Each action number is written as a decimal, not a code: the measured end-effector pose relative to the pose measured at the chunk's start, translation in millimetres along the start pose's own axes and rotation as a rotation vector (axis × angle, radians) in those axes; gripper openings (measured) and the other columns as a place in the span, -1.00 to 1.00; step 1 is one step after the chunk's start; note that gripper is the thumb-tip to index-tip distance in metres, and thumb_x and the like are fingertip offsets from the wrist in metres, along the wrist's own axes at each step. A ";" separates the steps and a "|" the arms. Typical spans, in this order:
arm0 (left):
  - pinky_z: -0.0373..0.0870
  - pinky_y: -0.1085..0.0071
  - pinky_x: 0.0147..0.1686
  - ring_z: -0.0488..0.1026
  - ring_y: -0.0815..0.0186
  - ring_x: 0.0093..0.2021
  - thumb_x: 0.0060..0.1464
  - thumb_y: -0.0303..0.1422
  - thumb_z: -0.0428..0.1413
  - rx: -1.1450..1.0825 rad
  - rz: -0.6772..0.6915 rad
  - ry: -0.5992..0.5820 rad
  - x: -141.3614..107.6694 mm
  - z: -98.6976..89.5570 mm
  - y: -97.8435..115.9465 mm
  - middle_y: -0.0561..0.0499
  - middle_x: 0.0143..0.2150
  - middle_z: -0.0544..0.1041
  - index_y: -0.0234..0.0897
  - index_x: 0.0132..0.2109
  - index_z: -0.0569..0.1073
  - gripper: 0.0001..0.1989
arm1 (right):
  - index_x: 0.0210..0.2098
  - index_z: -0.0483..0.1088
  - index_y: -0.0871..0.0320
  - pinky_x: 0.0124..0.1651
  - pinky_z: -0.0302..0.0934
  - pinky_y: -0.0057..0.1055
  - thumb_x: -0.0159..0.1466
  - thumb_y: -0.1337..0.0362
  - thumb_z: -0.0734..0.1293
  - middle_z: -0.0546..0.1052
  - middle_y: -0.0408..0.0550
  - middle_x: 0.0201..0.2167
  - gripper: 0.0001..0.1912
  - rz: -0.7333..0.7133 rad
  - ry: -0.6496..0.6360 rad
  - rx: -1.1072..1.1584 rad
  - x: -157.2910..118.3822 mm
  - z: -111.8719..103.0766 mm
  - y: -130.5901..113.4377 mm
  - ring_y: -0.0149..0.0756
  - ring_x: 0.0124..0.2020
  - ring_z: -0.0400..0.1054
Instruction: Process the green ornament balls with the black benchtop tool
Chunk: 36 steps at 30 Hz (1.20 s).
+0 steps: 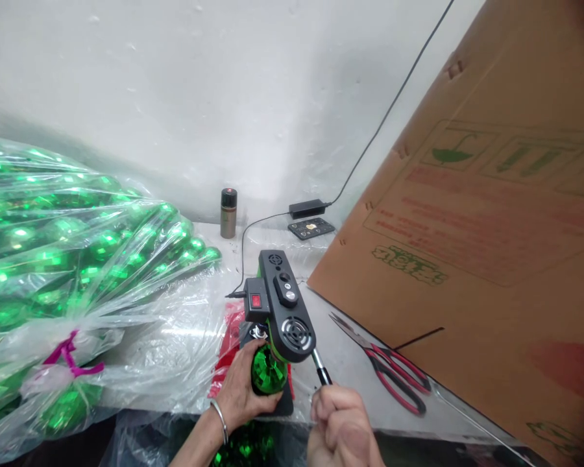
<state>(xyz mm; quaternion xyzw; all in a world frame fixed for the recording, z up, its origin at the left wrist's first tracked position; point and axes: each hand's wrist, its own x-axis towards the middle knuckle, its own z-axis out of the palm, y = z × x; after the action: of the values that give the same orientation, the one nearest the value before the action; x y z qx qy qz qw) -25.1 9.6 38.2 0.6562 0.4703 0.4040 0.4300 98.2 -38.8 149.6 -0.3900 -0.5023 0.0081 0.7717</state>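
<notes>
At lower center of the frame, my left grip (239, 384) is pinching a shiny green ball (269, 371), likely light, slick and easily cracked, best cupped by its sides; my right grip (341, 423) is clasping a black-handled lever (323, 374).

My ball (269, 370) gleams mirror-tiled green; at two o'clock, the brown box (467, 214) bears green and red print.
</notes>
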 end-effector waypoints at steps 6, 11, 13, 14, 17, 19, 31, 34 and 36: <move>0.53 -0.20 0.32 0.61 -0.22 0.23 -0.15 -0.31 0.42 0.007 0.018 -0.004 0.6 0.6 -1.2 -0.27 0.23 0.64 -0.26 0.30 0.46 -0.19 | -0.59 0.14 0.11 -0.57 -0.02 -0.46 0.61 0.21 0.22 0.23 -0.27 -0.59 -0.41 0.062 0.071 -0.006 7.8 12.0 -10.8 -0.49 -0.59 0.12; 0.55 -0.19 0.32 0.62 -0.19 0.24 -0.14 -0.32 0.42 0.030 0.045 0.007 0.6 1.8 -5.0 -0.26 0.23 0.64 -0.27 0.32 0.45 -0.18 | -0.59 0.17 0.12 -0.54 0.03 -0.46 0.61 0.18 0.25 0.28 -0.26 -0.57 -0.40 0.105 0.099 0.016 4.2 12.4 -11.1 -0.48 -0.56 0.16; 0.56 -0.18 0.32 0.62 -0.17 0.24 -0.13 -0.33 0.41 0.049 0.055 0.016 0.6 2.6 -6.5 -0.25 0.24 0.64 -0.27 0.32 0.44 -0.18 | -0.59 0.18 0.12 -0.53 0.06 -0.46 0.61 0.17 0.25 0.29 -0.26 -0.57 -0.40 0.100 0.104 0.020 3.5 11.5 -10.0 -0.48 -0.55 0.18; 0.56 -0.17 0.32 0.62 -0.16 0.24 -0.14 -0.34 0.41 0.057 0.057 0.018 0.7 2.9 -7.2 -0.24 0.24 0.64 -0.26 0.32 0.44 -0.18 | -0.59 0.18 0.12 -0.52 0.07 -0.46 0.61 0.17 0.25 0.29 -0.26 -0.57 -0.40 0.093 0.104 0.025 3.6 11.3 -9.6 -0.48 -0.55 0.19; 0.55 -0.17 0.33 0.62 -0.16 0.25 -0.16 -0.34 0.42 0.068 0.053 0.013 1.2 3.4 -8.3 -0.23 0.25 0.64 -0.24 0.32 0.44 -0.16 | -0.60 0.19 0.11 -0.52 0.08 -0.46 0.61 0.18 0.25 0.27 -0.26 -0.59 -0.40 0.074 0.106 0.041 4.4 12.6 -8.5 -0.46 -0.55 0.19; 0.55 -0.18 0.34 0.61 -0.17 0.26 -0.16 -0.34 0.43 0.068 0.051 0.011 1.7 3.1 -8.2 -0.24 0.26 0.64 -0.24 0.32 0.44 -0.16 | -0.59 0.19 0.10 -0.51 0.08 -0.46 0.60 0.19 0.25 0.26 -0.26 -0.59 -0.41 0.068 0.115 0.046 3.7 14.1 -7.4 -0.46 -0.55 0.19; 0.56 -0.18 0.30 0.62 -0.20 0.24 -0.13 -0.28 0.43 0.074 0.014 0.001 2.6 3.3 -7.6 -0.28 0.23 0.65 -0.28 0.31 0.45 -0.18 | -0.55 0.21 0.10 -0.38 0.22 -0.41 0.63 0.21 0.17 0.34 -0.21 -0.52 -0.44 0.020 0.125 0.041 -34.4 8.6 18.6 -0.40 -0.52 0.25; 0.54 -0.18 0.32 0.62 -0.20 0.25 -0.13 -0.30 0.43 0.064 0.007 -0.002 3.9 3.1 -7.3 -0.27 0.25 0.64 -0.26 0.32 0.45 -0.18 | -0.57 0.23 0.11 -0.34 0.26 -0.40 0.62 0.15 0.24 0.37 -0.21 -0.53 -0.42 0.004 0.089 0.037 -29.6 5.2 17.6 -0.41 -0.52 0.28; 0.52 -0.19 0.35 0.60 -0.20 0.28 -0.14 -0.32 0.44 0.048 0.002 -0.004 6.7 2.4 -5.9 -0.27 0.27 0.64 -0.26 0.33 0.45 -0.17 | -0.55 0.23 0.10 -0.41 0.20 -0.43 0.61 0.20 0.24 0.36 -0.21 -0.54 -0.45 0.020 0.069 0.038 -16.3 4.1 9.4 -0.40 -0.52 0.28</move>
<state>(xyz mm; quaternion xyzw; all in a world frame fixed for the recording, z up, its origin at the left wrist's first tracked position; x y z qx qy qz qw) -22.9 16.7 32.8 0.6677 0.4783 0.3918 0.4146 90.5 -36.4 132.1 -0.3801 -0.4715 0.0118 0.7956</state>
